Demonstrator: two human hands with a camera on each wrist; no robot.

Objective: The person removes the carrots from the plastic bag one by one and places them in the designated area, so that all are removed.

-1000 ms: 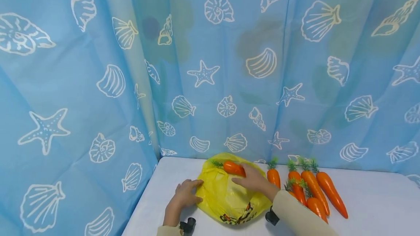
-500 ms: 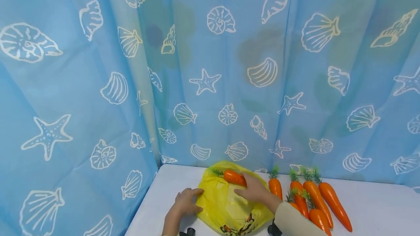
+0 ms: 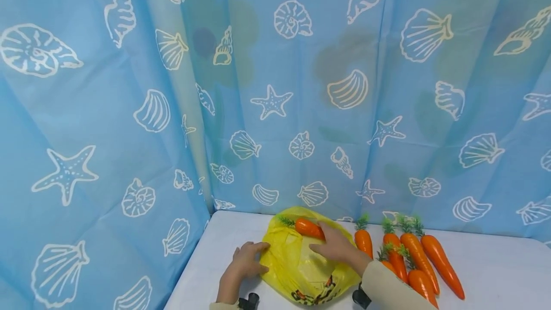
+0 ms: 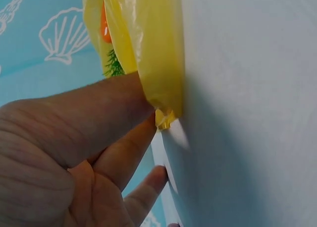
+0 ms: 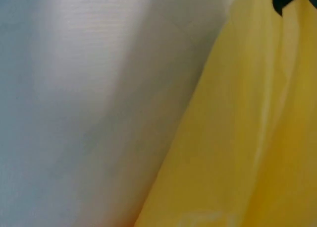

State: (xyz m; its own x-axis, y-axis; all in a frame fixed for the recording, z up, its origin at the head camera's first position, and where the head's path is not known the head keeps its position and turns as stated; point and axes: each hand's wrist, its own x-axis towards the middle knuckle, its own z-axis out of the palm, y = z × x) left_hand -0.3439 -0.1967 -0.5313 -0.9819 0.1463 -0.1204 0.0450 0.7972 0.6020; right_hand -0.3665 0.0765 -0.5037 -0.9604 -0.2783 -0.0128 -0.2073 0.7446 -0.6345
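Observation:
A crumpled yellow plastic bag (image 3: 286,262) lies on the white table with its mouth spread. My right hand (image 3: 337,245) grips an orange toy carrot (image 3: 309,228) over the bag's far part, the carrot's green top pointing left. At the bag's left edge is my left hand (image 3: 246,260), thumb and a finger holding the rim. Close up in the left wrist view, that hand (image 4: 64,133) has one digit tucked behind the yellow plastic, its tip hidden. Only the bag (image 5: 223,152) and tabletop fill most of the right wrist view; the right hand is out of sight there.
Several more toy carrots (image 3: 442,264) with green tops lie to the right of the bag, one (image 3: 363,242) close beside my right wrist. A blue curtain (image 3: 275,176) with white shell prints hangs behind and left of the white table (image 3: 495,271).
The head view tilts down and up slightly. Both hands, the carrot and the bag keep the same arrangement.

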